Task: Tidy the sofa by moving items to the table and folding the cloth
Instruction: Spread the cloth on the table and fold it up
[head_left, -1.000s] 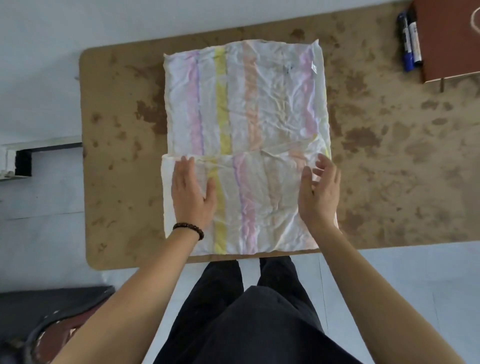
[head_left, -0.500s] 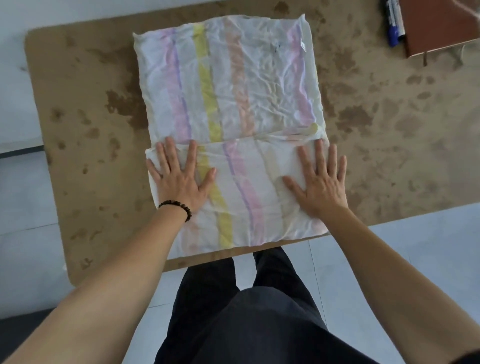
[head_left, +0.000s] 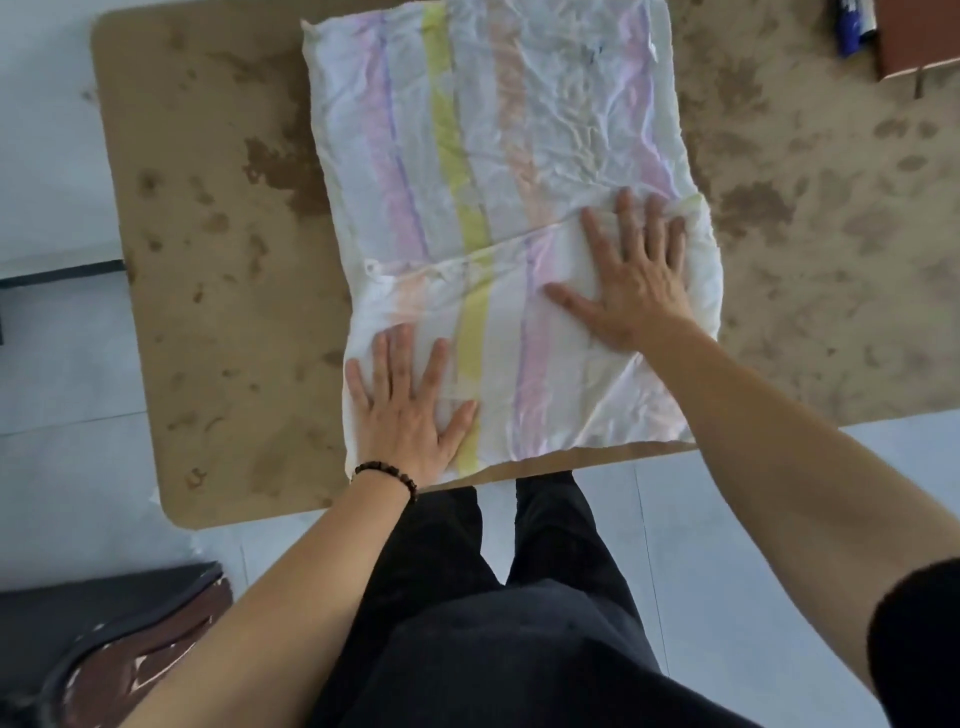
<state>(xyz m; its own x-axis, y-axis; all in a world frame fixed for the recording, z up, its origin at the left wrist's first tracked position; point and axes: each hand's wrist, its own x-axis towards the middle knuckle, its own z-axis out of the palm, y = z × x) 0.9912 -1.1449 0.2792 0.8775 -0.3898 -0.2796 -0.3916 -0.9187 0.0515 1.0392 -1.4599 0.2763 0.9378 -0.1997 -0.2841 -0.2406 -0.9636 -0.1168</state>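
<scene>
A white cloth (head_left: 519, 130) with pink, yellow and orange stripes lies spread on the brown mottled table (head_left: 208, 260). Its near part is folded over onto itself, and the fold edge runs across the middle. My left hand (head_left: 405, 410) lies flat with fingers spread on the near left corner of the folded flap. My right hand (head_left: 634, 275) presses flat on the flap's right side, fingertips at the fold edge. Neither hand grips anything.
A blue marker (head_left: 852, 26) and a dark red notebook (head_left: 919, 41) lie at the table's far right corner. A dark sofa edge (head_left: 104, 639) shows at the lower left. My legs in dark trousers stand against the table's near edge.
My left hand has slid toward me along the flap's left side. My right hand stays flat near the fold edge. The view has shifted.
</scene>
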